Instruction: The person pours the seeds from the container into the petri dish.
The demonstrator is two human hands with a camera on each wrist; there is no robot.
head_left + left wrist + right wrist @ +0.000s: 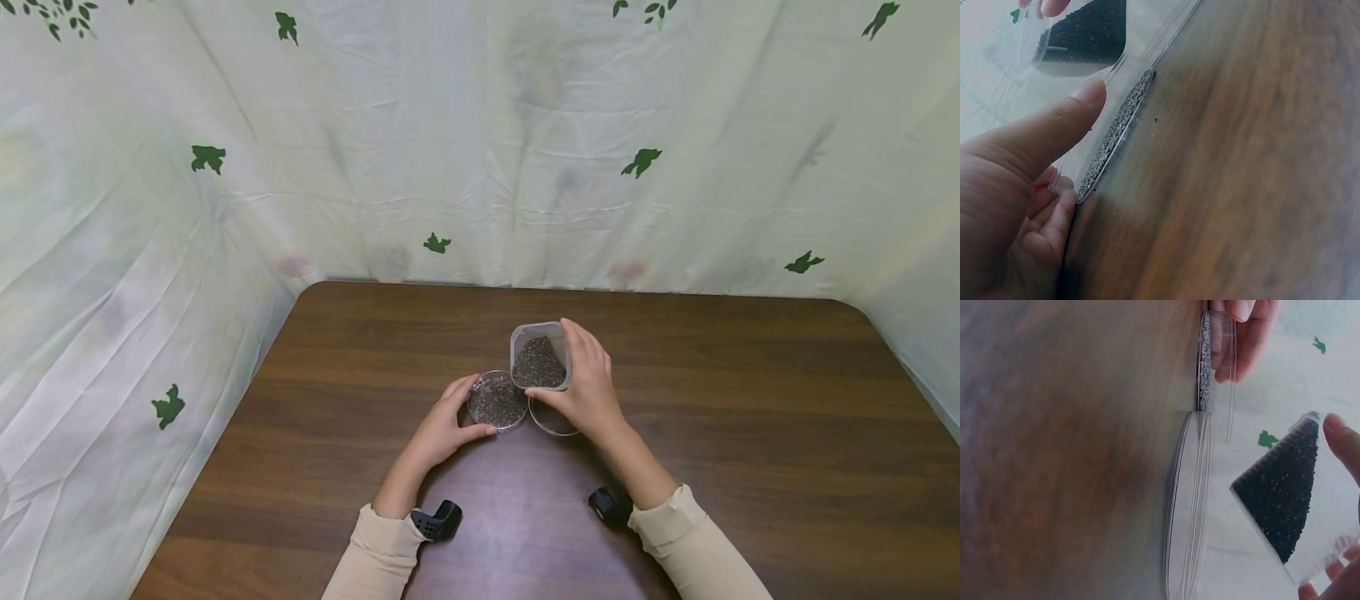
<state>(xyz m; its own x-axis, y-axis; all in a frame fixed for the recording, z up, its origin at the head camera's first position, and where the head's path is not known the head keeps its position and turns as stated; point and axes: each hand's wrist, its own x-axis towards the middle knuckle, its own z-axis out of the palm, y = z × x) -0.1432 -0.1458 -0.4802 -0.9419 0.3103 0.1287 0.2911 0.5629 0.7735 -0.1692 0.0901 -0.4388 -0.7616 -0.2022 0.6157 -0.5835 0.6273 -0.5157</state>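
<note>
We see one tub in the right hand, tilted and raised off the table, just to the right of and beyond the filled dish. That hand is partly spread, thumb and fingers gripping the tub on opposite sides; dark grains are heaped inside it. The left hand sits at the left of the filled dish, half open, thumb and fingers curved around its rim. We count two round dishes: the filled one, with a layer of grains, and a clear dish just right of it, partly below the tub; we cannot tell whether that one is a stack. Two black wristbands show nearer us than the filled dish, and a curtain hangs beyond it.
</note>
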